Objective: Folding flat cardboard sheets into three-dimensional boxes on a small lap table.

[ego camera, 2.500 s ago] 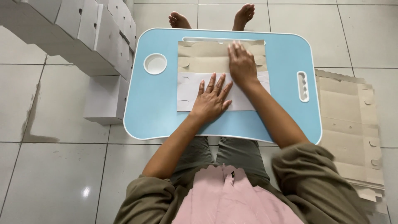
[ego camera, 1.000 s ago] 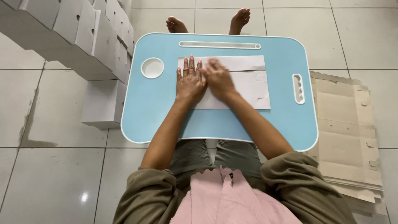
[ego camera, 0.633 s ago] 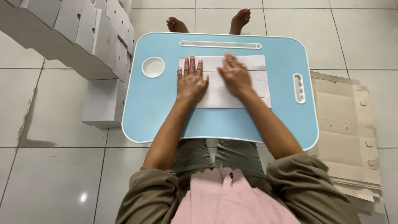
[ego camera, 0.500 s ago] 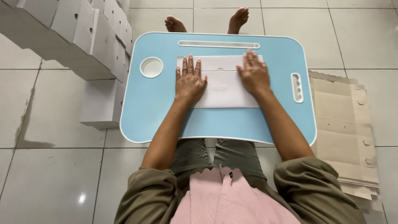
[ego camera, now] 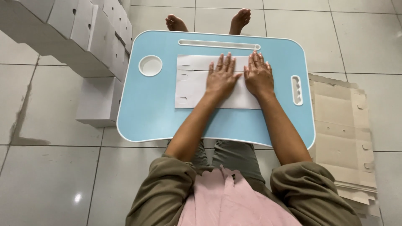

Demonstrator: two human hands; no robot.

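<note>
Tiled floor (ego camera: 368,37): carries all items. 
Stack of folded white boxes (ego camera: 79,37): left of the table. 
Pile of flat brown cardboard (ego camera: 341,134): right of the table. 
Table (ego camera: 146,113): light blue, with a round cup recess (ego camera: 150,65). 
White cardboard sheet (ego camera: 190,81): flat at the table's middle. 
Left hand (ego camera: 221,78): grip released, palm flat on the sheet. 
Right hand (ego camera: 258,76): grip released, pressing the sheet's right end, just beside the left hand.
</note>
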